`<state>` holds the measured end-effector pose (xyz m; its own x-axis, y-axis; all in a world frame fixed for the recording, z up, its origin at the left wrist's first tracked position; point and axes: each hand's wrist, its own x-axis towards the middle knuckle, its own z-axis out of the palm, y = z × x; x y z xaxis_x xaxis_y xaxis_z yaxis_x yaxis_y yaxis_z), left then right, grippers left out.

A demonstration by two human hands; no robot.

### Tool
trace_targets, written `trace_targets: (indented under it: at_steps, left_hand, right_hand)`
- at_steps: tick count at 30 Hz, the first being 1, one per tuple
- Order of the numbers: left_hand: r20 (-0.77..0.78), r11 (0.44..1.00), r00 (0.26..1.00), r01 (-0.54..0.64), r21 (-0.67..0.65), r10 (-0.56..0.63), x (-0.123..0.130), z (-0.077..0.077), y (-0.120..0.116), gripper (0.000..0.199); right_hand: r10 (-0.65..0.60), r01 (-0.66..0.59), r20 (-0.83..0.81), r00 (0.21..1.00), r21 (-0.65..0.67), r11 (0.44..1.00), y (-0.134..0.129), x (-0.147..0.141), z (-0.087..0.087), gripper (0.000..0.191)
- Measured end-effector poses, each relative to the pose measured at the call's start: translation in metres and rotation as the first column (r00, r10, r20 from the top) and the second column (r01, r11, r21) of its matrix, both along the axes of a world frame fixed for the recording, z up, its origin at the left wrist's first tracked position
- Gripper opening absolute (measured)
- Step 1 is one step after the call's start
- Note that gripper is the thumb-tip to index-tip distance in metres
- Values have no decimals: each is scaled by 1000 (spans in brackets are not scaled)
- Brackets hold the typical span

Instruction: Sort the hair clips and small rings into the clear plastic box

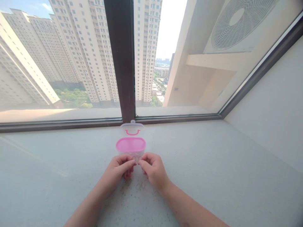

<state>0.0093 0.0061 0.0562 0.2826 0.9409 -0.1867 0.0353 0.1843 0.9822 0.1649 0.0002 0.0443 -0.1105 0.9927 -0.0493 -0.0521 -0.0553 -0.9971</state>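
Note:
My left hand (122,165) is closed in a pinch, with a small thin ring (133,158) at its thumb and fingertip. Close beside it, my right hand (151,168) pinches a similar thin ring (139,158). The fingertips of both hands nearly meet; whether the two rings are joined is too small to tell. Just beyond the hands stands an oval plastic box with a pink rim (130,145), its front partly hidden by my fingers. Its clear lid (132,128), with a pink handle, stands behind it by the window frame. Faint thin loops (141,185) lie on the sill below my hands.
The pale speckled windowsill (213,164) spreads out on both sides. A dark window frame (124,63) rises behind the box. A white wall (267,101) bounds the right side. Outside the glass are tall buildings (87,47) and an outdoor fan unit (236,19).

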Motion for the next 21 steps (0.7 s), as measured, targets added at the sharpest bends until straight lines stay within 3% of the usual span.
trace_targets:
  at_steps: [21]
  left_hand:
    - [0,1000,1000,5,27,-5,6,2,0,26]
  right_hand:
    - [5,-6,11,1000,27,1000,0,6,-1,17]
